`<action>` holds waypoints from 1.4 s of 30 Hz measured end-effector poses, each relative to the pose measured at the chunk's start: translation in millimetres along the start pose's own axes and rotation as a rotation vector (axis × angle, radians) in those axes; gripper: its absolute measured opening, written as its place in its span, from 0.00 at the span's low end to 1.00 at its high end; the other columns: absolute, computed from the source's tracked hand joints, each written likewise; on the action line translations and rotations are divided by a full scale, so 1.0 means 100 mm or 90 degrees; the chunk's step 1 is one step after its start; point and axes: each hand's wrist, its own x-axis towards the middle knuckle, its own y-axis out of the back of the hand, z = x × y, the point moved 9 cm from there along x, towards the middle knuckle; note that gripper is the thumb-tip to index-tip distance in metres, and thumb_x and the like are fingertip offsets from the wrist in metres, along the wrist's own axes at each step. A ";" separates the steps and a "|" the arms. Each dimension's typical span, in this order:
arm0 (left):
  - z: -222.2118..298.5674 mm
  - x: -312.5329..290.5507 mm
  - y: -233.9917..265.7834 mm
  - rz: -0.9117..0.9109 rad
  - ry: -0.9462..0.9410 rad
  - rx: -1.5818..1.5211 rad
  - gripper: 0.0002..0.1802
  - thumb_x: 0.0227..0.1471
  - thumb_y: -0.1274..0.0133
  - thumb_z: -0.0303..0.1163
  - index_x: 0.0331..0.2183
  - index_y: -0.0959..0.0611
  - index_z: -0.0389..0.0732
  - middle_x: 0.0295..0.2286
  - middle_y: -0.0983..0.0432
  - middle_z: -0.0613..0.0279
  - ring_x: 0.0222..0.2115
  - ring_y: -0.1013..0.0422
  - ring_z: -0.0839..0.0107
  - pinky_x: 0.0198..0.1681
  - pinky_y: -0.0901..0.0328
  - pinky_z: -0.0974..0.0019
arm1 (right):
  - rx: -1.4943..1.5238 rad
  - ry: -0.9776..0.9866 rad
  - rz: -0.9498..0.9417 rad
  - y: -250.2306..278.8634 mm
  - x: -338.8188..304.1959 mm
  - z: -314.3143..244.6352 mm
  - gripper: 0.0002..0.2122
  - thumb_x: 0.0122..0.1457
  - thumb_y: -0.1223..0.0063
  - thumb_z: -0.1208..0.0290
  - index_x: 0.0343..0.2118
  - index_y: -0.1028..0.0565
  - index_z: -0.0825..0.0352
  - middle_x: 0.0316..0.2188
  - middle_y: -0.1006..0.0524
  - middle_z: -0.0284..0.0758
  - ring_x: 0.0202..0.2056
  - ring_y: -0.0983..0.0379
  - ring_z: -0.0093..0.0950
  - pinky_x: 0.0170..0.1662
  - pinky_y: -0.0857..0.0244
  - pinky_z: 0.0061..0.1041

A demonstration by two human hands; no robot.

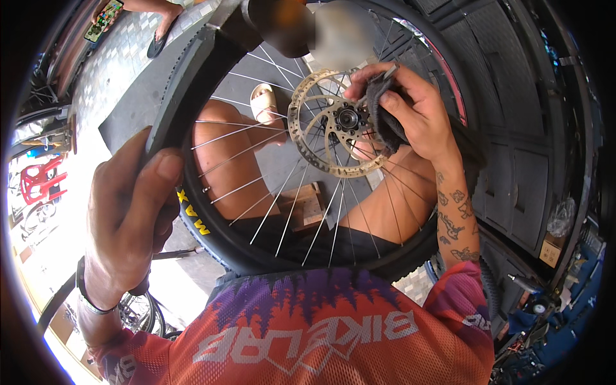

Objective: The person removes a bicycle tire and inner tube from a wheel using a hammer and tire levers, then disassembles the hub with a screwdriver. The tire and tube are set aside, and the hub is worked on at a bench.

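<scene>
A bicycle wheel with a black tyre [234, 251] and thin silver spokes stands over my lap, close to my chest. My left hand [131, 208] is closed round the dark outer edge at its left side, the thumb lying on top. Fixed to the hub [347, 118] is a brake disc [301, 142], a slotted metal ring with curved arms. My right hand [410, 106] pinches a dark grey cloth [389, 122] at the disc's right side. The cloth and fingers hide that part of the disc.
My bare legs [234, 163] show through the spokes, with a small wooden block [305, 205] between them. Black panelled cases [507, 141] line the right, with tools beyond. At upper left are another person's foot [165, 29] and hand holding a phone [104, 20]. A red chair [42, 179] stands far left.
</scene>
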 end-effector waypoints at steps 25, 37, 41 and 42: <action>-0.21 0.23 -0.16 -0.042 0.023 0.006 0.24 0.71 0.48 0.46 0.45 0.19 0.29 0.18 0.31 0.72 0.17 0.39 0.83 0.21 0.49 0.71 | 0.260 -0.042 -0.034 -0.28 0.15 0.23 0.18 0.72 0.47 0.72 0.21 0.29 0.69 0.16 0.40 0.21 0.20 0.49 0.13 0.25 0.56 0.25; -0.22 0.19 -0.20 -0.053 0.013 0.037 0.27 0.72 0.48 0.53 0.49 0.22 0.34 0.17 0.33 0.75 0.14 0.42 0.87 0.17 0.49 0.77 | 0.277 -0.023 -0.059 -0.33 0.16 0.30 0.11 0.70 0.44 0.72 0.36 0.15 0.76 0.17 0.33 0.23 0.20 0.43 0.12 0.25 0.51 0.22; -0.17 0.16 -0.20 -0.041 -0.001 0.039 0.27 0.73 0.49 0.51 0.52 0.22 0.32 0.18 0.33 0.75 0.14 0.42 0.88 0.17 0.50 0.77 | 0.239 -0.043 -0.067 -0.33 0.17 0.34 0.10 0.69 0.42 0.72 0.38 0.14 0.75 0.18 0.29 0.24 0.21 0.39 0.12 0.25 0.49 0.20; -0.16 0.16 -0.20 -0.042 -0.002 0.045 0.27 0.73 0.49 0.50 0.52 0.22 0.32 0.18 0.33 0.75 0.14 0.42 0.88 0.17 0.49 0.77 | 0.239 -0.045 -0.072 -0.33 0.17 0.34 0.10 0.69 0.41 0.72 0.39 0.14 0.74 0.18 0.28 0.24 0.22 0.39 0.12 0.25 0.49 0.20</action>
